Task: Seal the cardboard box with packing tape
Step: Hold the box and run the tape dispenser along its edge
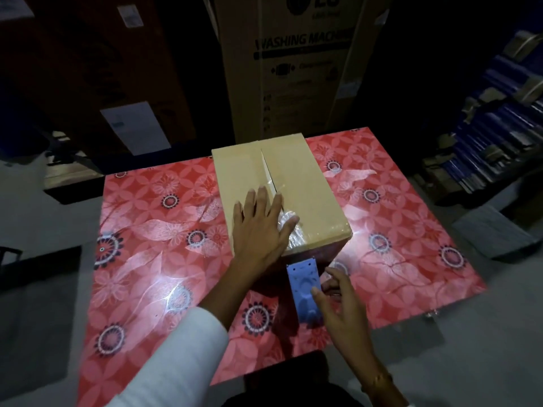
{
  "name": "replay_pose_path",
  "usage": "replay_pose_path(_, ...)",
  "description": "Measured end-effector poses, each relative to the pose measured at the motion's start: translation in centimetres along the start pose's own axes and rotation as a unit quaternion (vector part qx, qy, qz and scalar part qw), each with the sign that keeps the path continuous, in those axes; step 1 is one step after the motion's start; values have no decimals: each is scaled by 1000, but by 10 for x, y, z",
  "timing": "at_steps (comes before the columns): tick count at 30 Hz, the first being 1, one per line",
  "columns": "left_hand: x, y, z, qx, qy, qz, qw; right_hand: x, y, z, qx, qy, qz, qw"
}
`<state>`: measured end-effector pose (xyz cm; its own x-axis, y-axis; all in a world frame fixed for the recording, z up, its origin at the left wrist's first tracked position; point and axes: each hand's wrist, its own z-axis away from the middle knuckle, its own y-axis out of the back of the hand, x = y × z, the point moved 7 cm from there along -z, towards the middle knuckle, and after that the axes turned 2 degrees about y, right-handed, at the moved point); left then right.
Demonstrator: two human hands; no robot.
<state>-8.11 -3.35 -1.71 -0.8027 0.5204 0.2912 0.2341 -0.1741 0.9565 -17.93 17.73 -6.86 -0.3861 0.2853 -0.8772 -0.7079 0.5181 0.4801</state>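
Sealing is barely begun: the cardboard box (279,195), at twelve o'clock on the table (141,259), has crumpled clear tape (289,227) apparently only at its near seam end, the left hand (260,227) pressing flat-fingered beside it, while the right hand (338,301) loosely touches the blue tape dispenser (304,286) at six o'clock, the far seam gaping.

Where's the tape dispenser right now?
In the head view, the blue tape dispenser lies just below the cardboard box, at its near edge, with the right hand touching it.
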Motion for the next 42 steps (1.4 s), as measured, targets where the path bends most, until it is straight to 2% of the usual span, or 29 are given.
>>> replay_pose_path(4,-1,-1,-4,20,18,-17,999,11,-17,2,-29,-65,-79,994)
replay_pose_path(7,-1,-1,-3,24,28,-15,999,15,-28,1,-68,-78,-118,988)
replay_pose_path(11,-2,-1,-4,19,40,-25,999,3,-43,8,-106,-31,-82,991)
replay_pose_path(18,-2,-5,-5,8,48,-42,998,3,-42,17,-70,17,-48,996)
replay_pose_path(29,-2,-6,-7,19,47,-45,998,10,-30,40,-93,-1,-21,995)
replay_pose_path(42,-1,-1,-4,27,49,-34,998,-1,-30,25,-124,-10,-10,992)
